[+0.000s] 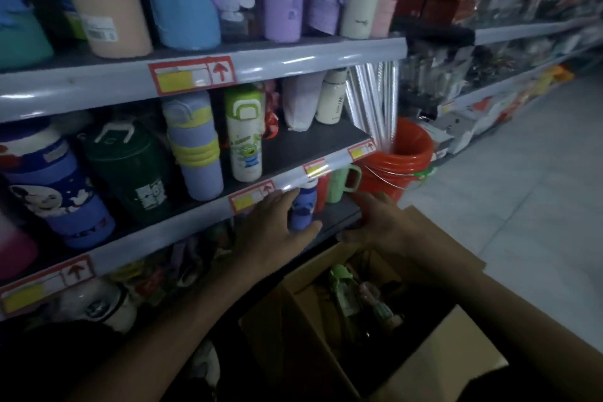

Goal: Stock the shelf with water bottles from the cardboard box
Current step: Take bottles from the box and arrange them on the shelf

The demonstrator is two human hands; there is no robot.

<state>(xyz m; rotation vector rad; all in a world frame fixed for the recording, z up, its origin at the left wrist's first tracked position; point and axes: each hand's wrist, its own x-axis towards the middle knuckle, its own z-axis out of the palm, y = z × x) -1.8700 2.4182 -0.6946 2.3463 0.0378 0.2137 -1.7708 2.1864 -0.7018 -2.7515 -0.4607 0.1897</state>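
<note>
My left hand [274, 228] grips a small purple-blue water bottle [305, 210] that stands upright on the lower shelf [342, 210], thumb in front and fingers behind it. A red bottle [321, 191] and a pale green mug [341, 181] stand just right of it. My right hand [381, 222] lies over the far flap of the open cardboard box [430, 365], with its fingers bent down over the flap's edge. Inside the box lie several bottles, among them a light green one [342, 284]. The box's depths are dark.
The middle shelf [293, 147] holds a white-green bottle [244, 137], a purple-yellow one [195, 147], a dark green jug [130, 170] and a blue cartoon bottle [55, 186]. Stacked red buckets [404, 160] stand at the shelf's end. Tiled aisle floor [522, 189] lies to the right.
</note>
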